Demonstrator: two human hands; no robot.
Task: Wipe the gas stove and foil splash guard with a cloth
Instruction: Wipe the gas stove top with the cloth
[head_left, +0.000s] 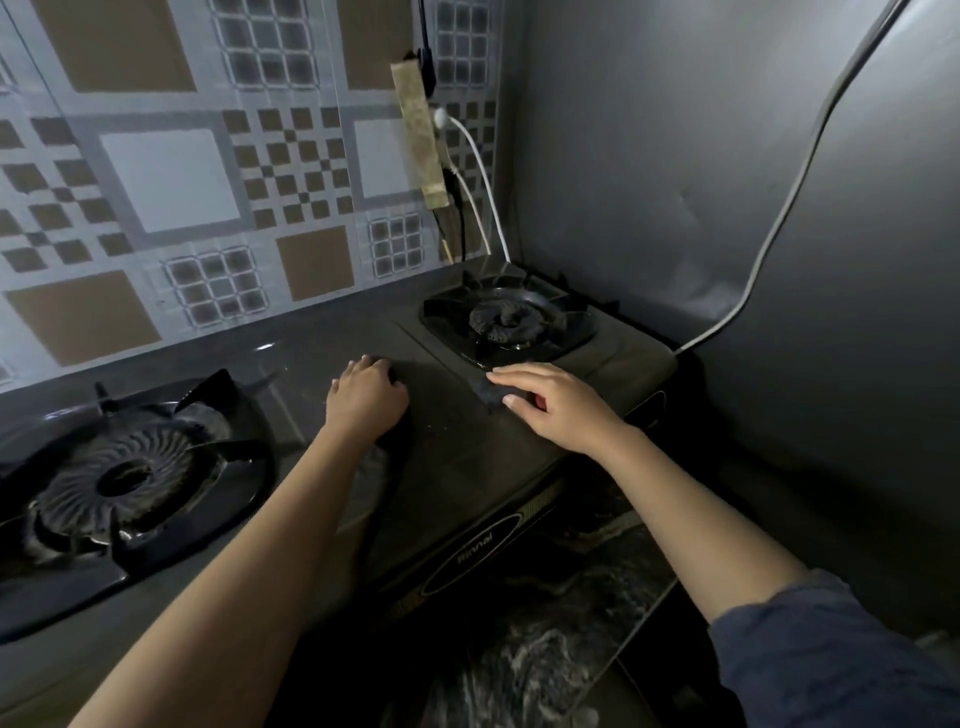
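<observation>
Down at the near edge, the dark marbled stone counter (561, 639) carries one dark glass-topped gas stove (467, 467), and both bare forearms reach over its front panel.

Right hand (556, 408) is the working one. Its fingers (519, 375) lie straight and flat, pressing a small dark grey cloth (485, 393) onto the stove top, just in front of the right burner tray. The left hand (366, 397) sits on the middle of the top with its fingers curled under. It's too dark beneath it to tell if it holds anything.

If it were me, I'd keep that palm flat, wipe in overlapping strokes across the middle strip, and go around the pan supports rather than dragging the cloth over them and snagging it. Refold it when it gets grimy. The splash guard looks untouched, so probably early days.

Count:
- hands: two
- cloth: one that I can see
- burners: two, a big black ring burner (114, 478) on the left and a smaller black burner (506, 317) far right
- foil: one silver checker-patterned foil splash guard (166, 176) behind, one plain grey foil panel (675, 156) on the right
- cables: a thin white cable (480, 171) and a thicker pale grey cable (789, 192), plus dark ones I can't count
</observation>
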